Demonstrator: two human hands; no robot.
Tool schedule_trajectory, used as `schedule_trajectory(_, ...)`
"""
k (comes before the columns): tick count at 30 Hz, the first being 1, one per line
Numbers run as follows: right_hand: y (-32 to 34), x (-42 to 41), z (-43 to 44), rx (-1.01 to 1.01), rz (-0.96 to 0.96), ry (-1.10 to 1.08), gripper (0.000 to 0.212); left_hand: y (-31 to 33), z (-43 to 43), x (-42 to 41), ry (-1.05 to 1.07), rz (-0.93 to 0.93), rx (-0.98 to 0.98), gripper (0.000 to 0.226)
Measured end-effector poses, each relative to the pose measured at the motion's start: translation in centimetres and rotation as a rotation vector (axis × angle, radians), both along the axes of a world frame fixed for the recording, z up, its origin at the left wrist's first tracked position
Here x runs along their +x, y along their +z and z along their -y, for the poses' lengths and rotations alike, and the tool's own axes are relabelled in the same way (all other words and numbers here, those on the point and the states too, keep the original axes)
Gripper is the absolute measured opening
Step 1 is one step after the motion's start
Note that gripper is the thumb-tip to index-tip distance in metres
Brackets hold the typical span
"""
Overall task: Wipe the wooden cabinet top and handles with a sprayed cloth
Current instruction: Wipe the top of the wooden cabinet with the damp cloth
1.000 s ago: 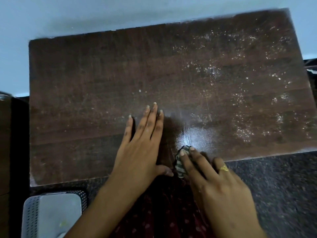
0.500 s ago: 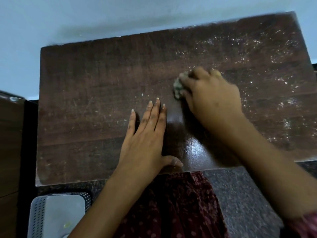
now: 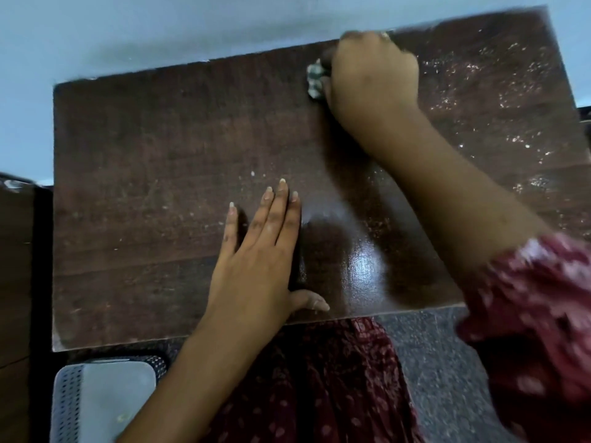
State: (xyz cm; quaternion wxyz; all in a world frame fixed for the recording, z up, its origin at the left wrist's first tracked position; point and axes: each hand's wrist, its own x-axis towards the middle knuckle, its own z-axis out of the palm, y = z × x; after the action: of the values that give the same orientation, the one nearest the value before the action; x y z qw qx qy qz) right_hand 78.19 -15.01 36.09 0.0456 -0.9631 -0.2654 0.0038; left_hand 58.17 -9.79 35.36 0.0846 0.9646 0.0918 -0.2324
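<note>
The dark wooden cabinet top (image 3: 153, 174) fills most of the view, seen from above. My right hand (image 3: 371, 75) is stretched to its far edge by the wall, shut on a bunched striped cloth (image 3: 315, 79) that pokes out to the left of my fingers and presses on the wood. My left hand (image 3: 262, 251) lies flat on the near middle of the top, fingers spread, holding nothing. White spray droplets (image 3: 479, 87) speckle the right part of the top. A glossy wet strip (image 3: 364, 266) runs beside my left hand. The handles are out of view.
A pale blue wall (image 3: 128, 30) borders the far edge of the top. A grey perforated plastic basket (image 3: 105, 401) stands on the floor at the lower left. Dark wooden furniture (image 3: 16, 282) sits to the left. Speckled grey floor (image 3: 441, 362) lies to the right of my red patterned skirt.
My right hand has swept the cloth from the near edge across the middle to the far edge of the top. My left hand has stayed flat in place.
</note>
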Motion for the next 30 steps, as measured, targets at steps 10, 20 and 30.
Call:
schedule_trajectory(10, -0.8, -14.6, 10.0, -0.023, -0.090, 0.045, 0.042, -0.4, 1.3, 0.2, -0.001, 0.077, -0.043, 0.136)
schedule_trajectory(20, -1.2, -20.4, 15.7, 0.007, -0.110, 0.011, 0.041, -0.2, 2.6, 0.5, -0.083, 0.032, 0.019, 0.132)
schedule_trajectory(30, -0.4, -11.8, 11.8, -0.065, -0.107, 0.009, 0.041, -0.1, 2.8, 1.6, -0.140, -0.072, 0.078, 0.137)
